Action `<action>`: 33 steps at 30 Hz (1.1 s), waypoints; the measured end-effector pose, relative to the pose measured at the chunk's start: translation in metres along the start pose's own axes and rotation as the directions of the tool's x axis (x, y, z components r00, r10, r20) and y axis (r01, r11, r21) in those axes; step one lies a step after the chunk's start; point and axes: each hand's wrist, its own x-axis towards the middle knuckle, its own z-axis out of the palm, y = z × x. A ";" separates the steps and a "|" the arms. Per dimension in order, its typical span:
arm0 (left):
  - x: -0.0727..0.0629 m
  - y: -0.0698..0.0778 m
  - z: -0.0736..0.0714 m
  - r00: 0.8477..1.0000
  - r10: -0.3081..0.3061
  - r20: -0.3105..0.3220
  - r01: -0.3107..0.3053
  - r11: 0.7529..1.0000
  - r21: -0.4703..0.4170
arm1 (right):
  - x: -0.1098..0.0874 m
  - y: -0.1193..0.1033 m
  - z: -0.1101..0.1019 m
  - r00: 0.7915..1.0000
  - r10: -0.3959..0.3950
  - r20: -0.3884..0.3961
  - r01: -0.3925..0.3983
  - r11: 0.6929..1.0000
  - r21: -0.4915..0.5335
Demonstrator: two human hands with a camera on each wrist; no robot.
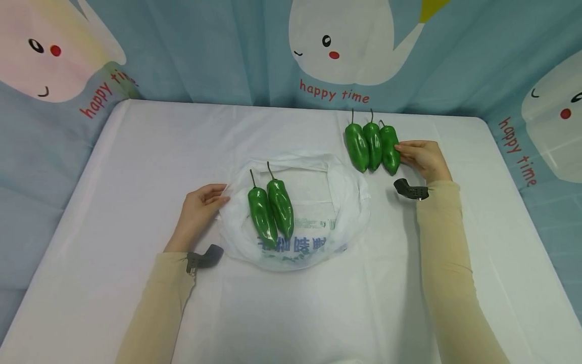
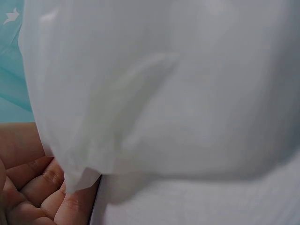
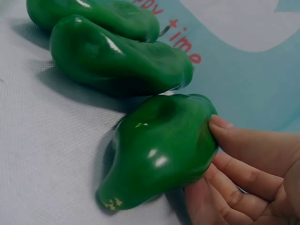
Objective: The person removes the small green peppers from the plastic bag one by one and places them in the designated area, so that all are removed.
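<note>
Two green peppers [image 1: 280, 208] lie side by side within the mouth of the white plastic bag [image 1: 354, 202], which we see spread open at the centre of the head view. That portion looks done to us, while three more peppers [image 1: 373, 145] sit in a row on the counter [image 1: 136, 167] at the upper right, so we judge the bagging under half complete. Our right hand [image 1: 425, 159] pinches the rightmost pepper [image 1: 390, 150], thumb on one side and fingers curled on the other; it is not in the bag. Our left hand [image 1: 194, 215], fingers bent, pinches the bag's left edge.
</note>
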 end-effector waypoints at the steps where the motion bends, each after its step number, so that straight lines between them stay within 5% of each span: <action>1: 0.000 0.000 0.000 1.000 0.001 -0.001 -0.001 1.000 0.000 | 0.000 0.000 0.000 1.000 -0.004 -0.002 0.004 1.000 -0.004; 10: -0.001 0.002 0.001 1.000 0.002 0.007 -0.001 1.000 -0.017 | -0.006 0.003 -0.006 1.000 -0.004 -0.021 0.004 1.000 -0.027; 22: -0.001 0.000 0.000 1.000 -0.021 0.014 0.021 1.000 -0.012 | -0.024 0.010 -0.011 1.000 -0.016 0.003 0.016 0.997 0.072; 33: -0.001 -0.001 0.000 1.000 -0.008 0.010 0.008 1.000 -0.001 | -0.040 0.009 -0.008 0.995 -0.102 -0.014 0.102 0.989 0.110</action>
